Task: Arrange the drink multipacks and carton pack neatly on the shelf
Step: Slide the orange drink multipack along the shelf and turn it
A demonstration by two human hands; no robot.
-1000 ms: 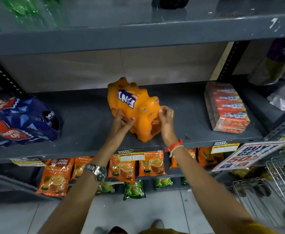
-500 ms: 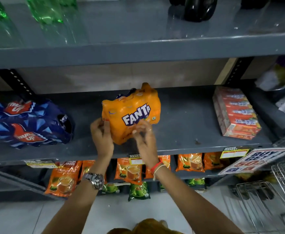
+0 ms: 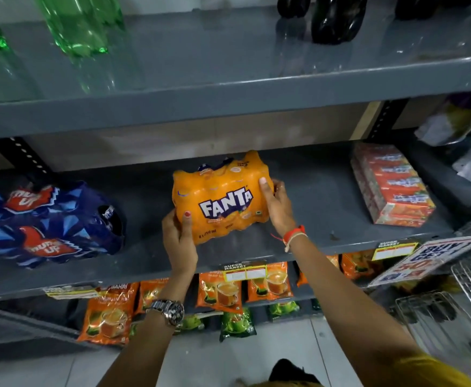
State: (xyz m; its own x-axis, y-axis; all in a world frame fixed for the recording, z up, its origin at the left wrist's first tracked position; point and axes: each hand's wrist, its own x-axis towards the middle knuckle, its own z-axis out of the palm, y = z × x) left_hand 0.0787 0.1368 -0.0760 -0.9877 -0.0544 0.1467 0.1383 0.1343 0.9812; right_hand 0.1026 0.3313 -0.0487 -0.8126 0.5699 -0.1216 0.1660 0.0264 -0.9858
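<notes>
An orange Fanta multipack (image 3: 220,196) stands on the grey middle shelf (image 3: 307,191), its label facing me and slightly tilted. My left hand (image 3: 178,238) grips its lower left corner, thumb on the front. My right hand (image 3: 277,205) clasps its right end. A blue Thums Up multipack (image 3: 47,224) lies on its side at the left of the same shelf. A red-orange carton pack (image 3: 390,191) sits at the shelf's right, angled.
Green bottles (image 3: 80,26) and dark bottles (image 3: 337,18) stand on the shelf above. Orange tea packets (image 3: 220,289) hang below the shelf edge. A sale sign (image 3: 421,261) and a wire basket (image 3: 457,314) are at the right.
The Fanta pack has been turned from lying with its label sideways to label-forward, and moved slightly back and right. My right hand shifted from its front to its right end.
</notes>
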